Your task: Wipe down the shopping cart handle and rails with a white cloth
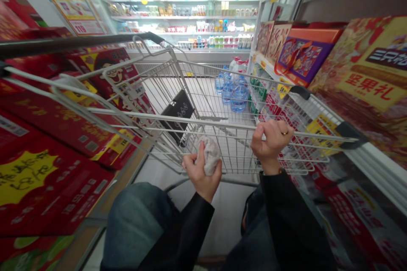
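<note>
A metal shopping cart (222, 93) stands in a shop aisle right in front of me. My right hand (270, 139) is closed round a bar of the cart's rear frame; a ring shows on one finger. My left hand (202, 173) is closed on a crumpled whitish cloth (210, 154) and presses it against the wire grid at the back of the cart. A black flap (178, 114) with white print hangs inside the basket. My knee in blue jeans (136, 220) shows below.
Red gift boxes (47, 135) are stacked close on the left. Shelves with colourful boxes (365, 67) line the right side. Large water bottles (233, 89) stand on the floor ahead. Lit shelves (190, 8) with packaged goods fill the far end.
</note>
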{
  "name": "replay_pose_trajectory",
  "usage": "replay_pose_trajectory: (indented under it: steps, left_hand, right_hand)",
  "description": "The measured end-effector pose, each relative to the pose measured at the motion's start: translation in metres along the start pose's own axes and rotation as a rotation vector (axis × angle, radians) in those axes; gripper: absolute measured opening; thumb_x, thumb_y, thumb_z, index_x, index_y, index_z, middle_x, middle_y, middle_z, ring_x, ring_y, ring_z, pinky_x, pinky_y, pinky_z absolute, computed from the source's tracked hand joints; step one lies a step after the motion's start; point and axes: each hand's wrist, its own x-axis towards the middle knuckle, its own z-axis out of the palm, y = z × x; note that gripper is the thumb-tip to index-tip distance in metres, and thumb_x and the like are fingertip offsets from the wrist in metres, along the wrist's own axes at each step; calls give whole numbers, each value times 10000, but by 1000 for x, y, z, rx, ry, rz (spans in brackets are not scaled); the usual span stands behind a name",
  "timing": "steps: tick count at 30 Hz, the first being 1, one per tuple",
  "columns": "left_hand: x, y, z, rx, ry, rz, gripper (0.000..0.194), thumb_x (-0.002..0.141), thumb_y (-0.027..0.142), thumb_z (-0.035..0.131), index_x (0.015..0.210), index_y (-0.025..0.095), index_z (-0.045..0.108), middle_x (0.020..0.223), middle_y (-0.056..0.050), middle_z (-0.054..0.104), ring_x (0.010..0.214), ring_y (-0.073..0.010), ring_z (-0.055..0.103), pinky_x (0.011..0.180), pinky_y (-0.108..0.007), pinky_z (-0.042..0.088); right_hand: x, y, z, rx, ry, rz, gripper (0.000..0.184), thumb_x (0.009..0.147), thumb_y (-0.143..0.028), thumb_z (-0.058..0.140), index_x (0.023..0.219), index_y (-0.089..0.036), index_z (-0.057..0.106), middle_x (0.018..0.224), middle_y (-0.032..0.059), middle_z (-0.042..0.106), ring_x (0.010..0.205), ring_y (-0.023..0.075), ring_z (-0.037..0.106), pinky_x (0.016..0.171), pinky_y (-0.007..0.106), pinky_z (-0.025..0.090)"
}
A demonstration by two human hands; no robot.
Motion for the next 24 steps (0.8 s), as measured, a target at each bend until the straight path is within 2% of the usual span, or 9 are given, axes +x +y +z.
replay_pose_trajectory:
  steps: [4,6,8,11,15,17,19,22,24]
  left_hand:
    - [10,-29,-15,97,-25,86,679,743,413,799,1376,292,587,963,-43,510,906,-208,535,926,-491,447]
    - [21,-46,-25,128,59,19,678,745,414,795,1377,285,587,972,-40,484,906,-207,528,928,-506,438]
    - [28,-51,-28,149,143,-55,690,779,413,756,1414,245,547,977,-37,441,900,-193,511,895,-471,461]
    - [21,-32,-18,169,139,-30,732,802,434,720,1465,237,481,974,-35,421,898,-189,500,870,-462,474]
    - [1,2,1,166,-32,209,699,798,453,730,1443,296,509,930,-31,467,878,-189,535,853,-470,466]
    - [0,2,1,160,-93,312,644,808,440,725,1413,322,539,917,-28,481,873,-179,549,843,-452,457]
    - [8,-10,-8,172,-95,336,626,816,431,717,1409,324,545,945,-40,488,899,-194,556,865,-477,436]
    - [25,-31,-25,219,43,165,666,797,426,747,1419,310,541,976,-55,466,924,-223,531,917,-536,399]
    - [31,-34,-28,213,133,30,687,774,421,776,1413,310,551,966,-49,449,917,-221,509,939,-540,393]
  right_hand:
    - [-1,2,-1,2,-24,2,213,908,-248,461,695,-235,472,617,-20,490,681,180,374,739,365,237]
    - [-2,2,-1,-1,-37,6,219,913,-255,457,695,-235,473,620,-19,482,685,181,371,743,367,237]
    - [-2,1,-1,0,-43,21,220,915,-264,456,698,-236,474,626,-16,488,691,183,375,749,370,239]
    - [-2,-2,1,4,-31,51,231,914,-267,458,685,-236,454,623,-13,492,696,184,374,751,371,243]
    - [-1,-2,1,4,-7,30,232,917,-257,464,686,-237,459,616,-17,497,684,180,384,744,366,249]
    - [-1,0,0,4,1,4,216,917,-249,468,701,-236,480,622,-19,511,681,179,394,746,365,255]
    - [-2,2,0,-12,-22,-2,208,917,-249,467,711,-237,493,626,-17,516,682,180,398,754,366,260]
    - [-3,3,-1,-29,-61,7,214,921,-266,457,713,-238,497,629,-12,513,689,185,394,757,368,256]
    - [-2,2,-1,-21,-53,6,224,926,-273,449,709,-237,492,631,-11,514,690,184,393,753,367,253]
